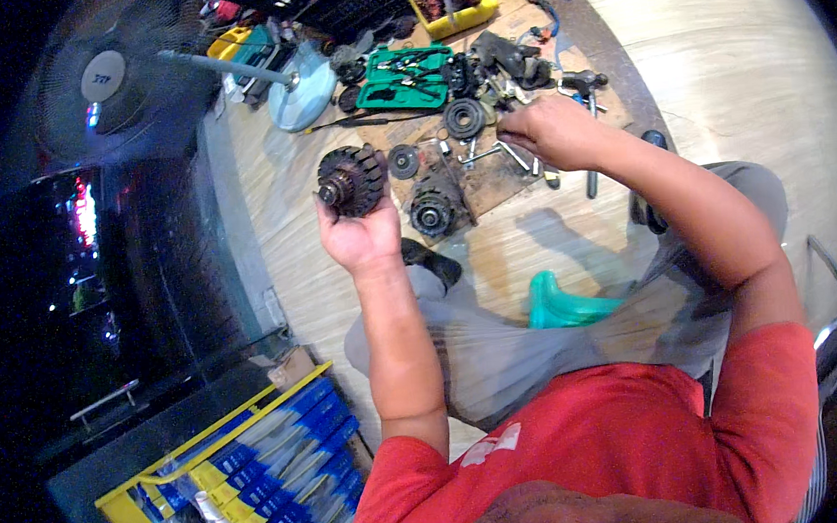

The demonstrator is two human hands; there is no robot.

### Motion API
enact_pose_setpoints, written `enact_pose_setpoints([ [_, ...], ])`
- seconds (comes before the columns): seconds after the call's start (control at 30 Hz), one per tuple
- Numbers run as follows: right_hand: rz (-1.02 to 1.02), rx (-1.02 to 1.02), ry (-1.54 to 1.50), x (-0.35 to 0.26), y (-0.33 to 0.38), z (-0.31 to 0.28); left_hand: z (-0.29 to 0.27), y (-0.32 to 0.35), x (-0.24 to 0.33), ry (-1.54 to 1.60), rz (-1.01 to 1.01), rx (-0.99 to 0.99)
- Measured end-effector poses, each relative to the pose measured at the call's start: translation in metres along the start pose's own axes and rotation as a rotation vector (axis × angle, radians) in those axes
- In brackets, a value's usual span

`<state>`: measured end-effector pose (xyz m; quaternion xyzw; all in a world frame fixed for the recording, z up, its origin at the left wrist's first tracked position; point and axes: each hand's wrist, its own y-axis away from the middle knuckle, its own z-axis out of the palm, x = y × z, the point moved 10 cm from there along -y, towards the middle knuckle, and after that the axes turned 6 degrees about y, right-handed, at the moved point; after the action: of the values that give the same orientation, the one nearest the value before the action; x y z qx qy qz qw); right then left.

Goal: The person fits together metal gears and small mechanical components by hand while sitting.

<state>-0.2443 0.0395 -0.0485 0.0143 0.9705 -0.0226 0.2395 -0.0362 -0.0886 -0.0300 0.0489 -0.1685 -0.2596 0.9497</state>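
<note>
My left hand holds up a dark alternator rotor, its fingers and thumb around the toothed body and the shaft end pointing left. Over the right part of a work board, my right hand is closed with its fingertips pinched downward. Whatever sits in that pinch, if anything, is too small to make out. Bent metal wrenches lie just below those fingertips. A black grooved pulley is close by on the left. Between my hands rest a small dark disc and a round, dark finned part.
Beyond the board's near parts lies a green tool case. A yellow bin and a hammer are farther back. A standing fan is at the left, a green stool between my legs, a yellow-blue rack lower left.
</note>
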Motion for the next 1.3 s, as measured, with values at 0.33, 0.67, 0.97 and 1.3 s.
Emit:
enact_pose_setpoints([
  [0.33, 0.004, -0.174, -0.275, -0.039, 0.009, 0.022, -0.020, 0.029, -0.057, -0.245, -0.097, 0.151],
  [0.67, 0.046, 0.065, -0.573, -0.059, 0.026, 0.027, -0.002, 0.040, -0.062, -0.437, -0.148, 0.049],
  [0.97, -0.032, -0.003, -0.267, -0.057, 0.017, 0.012, 0.000, 0.048, -0.059, -0.365, -0.239, 0.136],
  [1.3, -0.066, -0.043, -0.371, -0.055, 0.010, 0.011, -0.023, 0.046, -0.061, -0.460, -0.304, 0.109],
])
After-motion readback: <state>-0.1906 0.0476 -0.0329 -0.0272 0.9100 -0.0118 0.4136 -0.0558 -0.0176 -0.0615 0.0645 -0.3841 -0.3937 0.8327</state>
